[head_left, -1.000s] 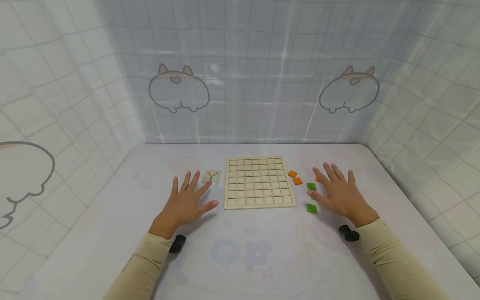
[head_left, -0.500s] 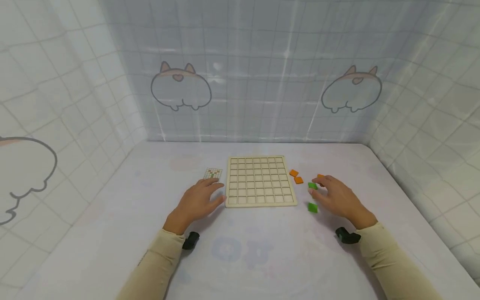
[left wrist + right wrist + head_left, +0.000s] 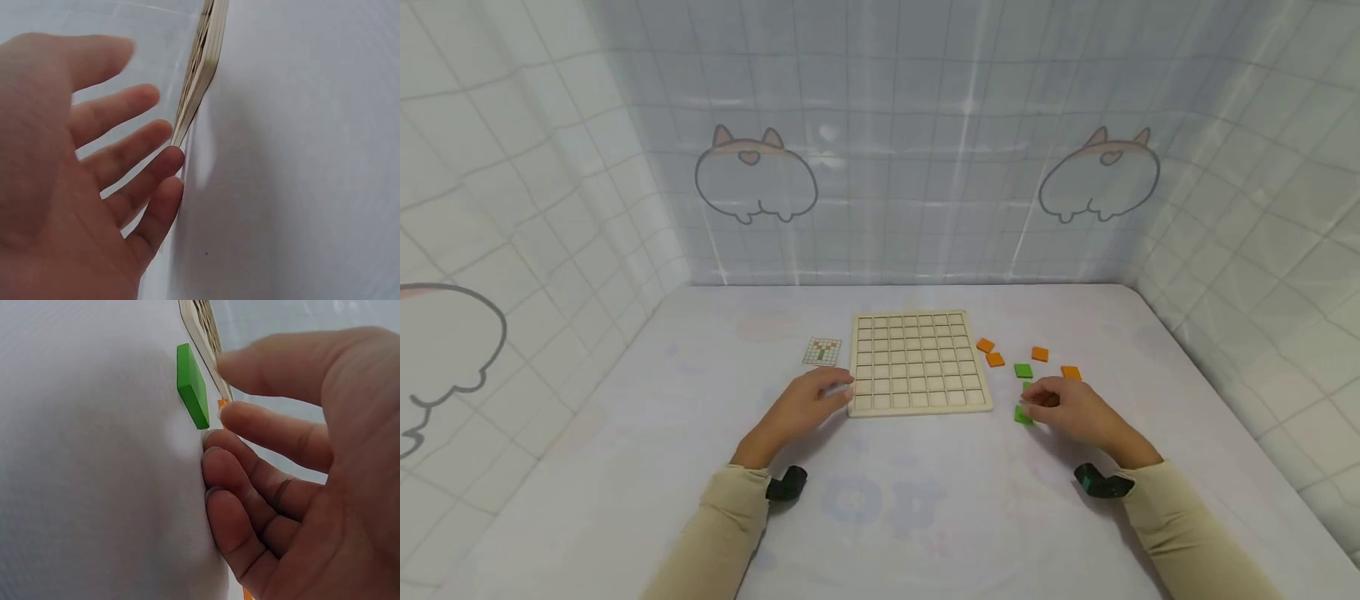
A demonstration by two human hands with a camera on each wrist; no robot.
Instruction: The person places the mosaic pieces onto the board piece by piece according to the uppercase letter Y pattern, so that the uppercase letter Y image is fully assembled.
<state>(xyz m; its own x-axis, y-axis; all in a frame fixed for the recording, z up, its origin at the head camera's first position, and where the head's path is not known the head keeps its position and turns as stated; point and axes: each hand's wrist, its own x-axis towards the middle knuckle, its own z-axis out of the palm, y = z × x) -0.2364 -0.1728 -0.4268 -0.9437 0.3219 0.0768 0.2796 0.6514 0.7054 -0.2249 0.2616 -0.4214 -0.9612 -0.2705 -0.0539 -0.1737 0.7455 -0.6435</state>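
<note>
In the head view, my left hand (image 3: 797, 412) is beside the left edge of a pale square board (image 3: 920, 412) with a grid of shallow squares. Its fingers are loosely bent and hold nothing; whether they touch the board is hard to tell. Over the green tiles on the right, my right hand (image 3: 1078, 412) is low above the table. The nearest green tile (image 3: 1023, 416) lies by its fingertips, and in the right wrist view this tile (image 3: 192, 387) is just off the thumb and index finger, which stand apart. Another green tile (image 3: 1027, 387) is partly covered by the hand.
A small card (image 3: 822, 352) printed with a coloured grid pattern lies left of the board. Right of it are a further green tile (image 3: 1023, 371) and several orange tiles (image 3: 1040, 354). A white tiled-pattern curtain (image 3: 880, 167) rises behind the table (image 3: 880, 542).
Both hands were spread wide. The left has moved right to the board's edge, its fingers bending. The right has drawn in its fingers and come nearer the front green tile, uncovering orange tiles.
</note>
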